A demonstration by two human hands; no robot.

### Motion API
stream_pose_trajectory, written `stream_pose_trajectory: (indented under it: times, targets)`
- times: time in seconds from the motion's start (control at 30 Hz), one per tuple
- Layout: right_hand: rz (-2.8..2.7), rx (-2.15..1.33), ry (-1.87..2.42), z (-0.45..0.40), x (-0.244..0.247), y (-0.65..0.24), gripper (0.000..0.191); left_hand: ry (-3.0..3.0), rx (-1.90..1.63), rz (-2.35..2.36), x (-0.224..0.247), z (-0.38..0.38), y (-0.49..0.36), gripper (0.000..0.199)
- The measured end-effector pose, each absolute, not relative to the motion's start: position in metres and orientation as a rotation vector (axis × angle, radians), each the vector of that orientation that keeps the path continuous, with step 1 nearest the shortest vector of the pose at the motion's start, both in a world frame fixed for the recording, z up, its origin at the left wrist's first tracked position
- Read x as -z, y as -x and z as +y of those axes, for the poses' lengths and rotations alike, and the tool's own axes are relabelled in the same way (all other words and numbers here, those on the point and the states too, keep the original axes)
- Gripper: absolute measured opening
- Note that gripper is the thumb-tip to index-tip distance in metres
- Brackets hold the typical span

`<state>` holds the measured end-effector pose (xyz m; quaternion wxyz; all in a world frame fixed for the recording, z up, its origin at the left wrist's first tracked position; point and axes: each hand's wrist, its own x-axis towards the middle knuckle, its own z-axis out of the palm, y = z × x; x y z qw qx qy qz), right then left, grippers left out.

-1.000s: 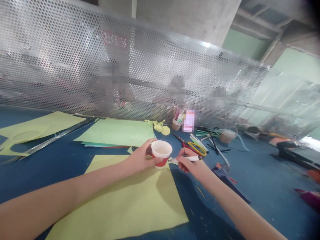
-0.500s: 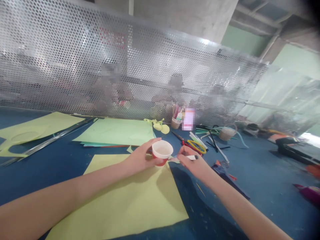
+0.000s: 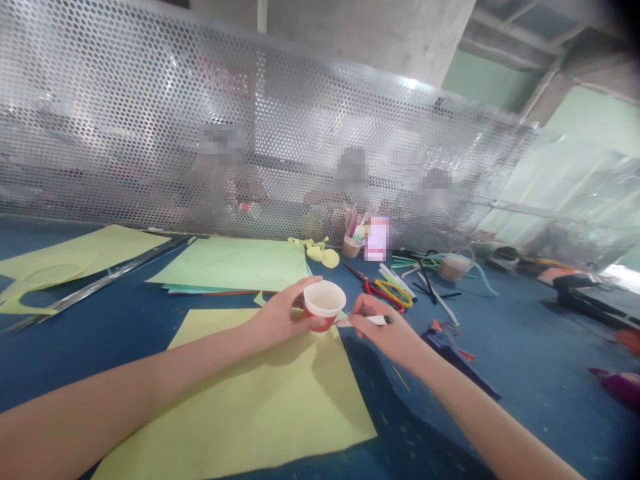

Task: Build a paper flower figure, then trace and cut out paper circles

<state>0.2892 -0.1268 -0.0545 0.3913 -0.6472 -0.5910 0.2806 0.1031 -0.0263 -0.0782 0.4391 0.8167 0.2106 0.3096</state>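
My left hand (image 3: 283, 312) is wrapped round the side of a small paper cup (image 3: 325, 300), white inside with a red outer wall. The cup is upright, its mouth toward me, just over the top right corner of a yellow paper sheet (image 3: 260, 393). Pinched in my right hand (image 3: 383, 327) is a white marker pen (image 3: 376, 321) with a dark end pointing right. Its other end points left at the cup's right side; whether the tip touches the cup I cannot tell.
Behind the cup lie a stack of green paper (image 3: 235, 263), yellow paper cutouts (image 3: 323, 255), scissors (image 3: 393, 292) with red and yellow handles, and a cup of sticks (image 3: 352, 245). Cut yellow paper (image 3: 95, 247) lies left. A perforated metal screen (image 3: 300, 120) bounds the back, people beyond it.
My right hand has shifted slightly and turned the marker pen, so more of its white barrel shows and its dark end sits a little lower. My left hand and the cup stay almost still.
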Motion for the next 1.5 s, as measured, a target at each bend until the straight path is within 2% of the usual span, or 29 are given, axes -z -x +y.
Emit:
stream_pose_trajectory:
  times: [0.47, 0.73, 0.93, 1.2, 1.5]
  targets:
    - [-1.428, -0.616, 1.677, -0.123, 0.058, -0.3, 0.01, -1.986, -0.816, 0.63, 0.08, -0.021, -0.106, 0.066]
    - [-1.288, -0.521, 1.678, -0.12, 0.06, -0.306, 0.02, -1.771, -0.949, 0.702, 0.078, -0.015, -0.108, 0.053]
    - [-1.272, -0.758, 1.575, -0.123, 0.055, -0.3, 0.021, -1.871, -0.858, 0.702, 0.077, -0.019, -0.108, 0.056]
    - [-1.24, -0.485, 1.665, -0.122, 0.054, -0.302, 0.025, -1.897, -0.821, 0.685, 0.076, -0.029, -0.11, 0.058]
    - [-1.325, -0.45, 1.729, -0.122, 0.056, -0.3, 0.021, -1.977, -0.803, 0.656, 0.072, -0.033, -0.112, 0.059]
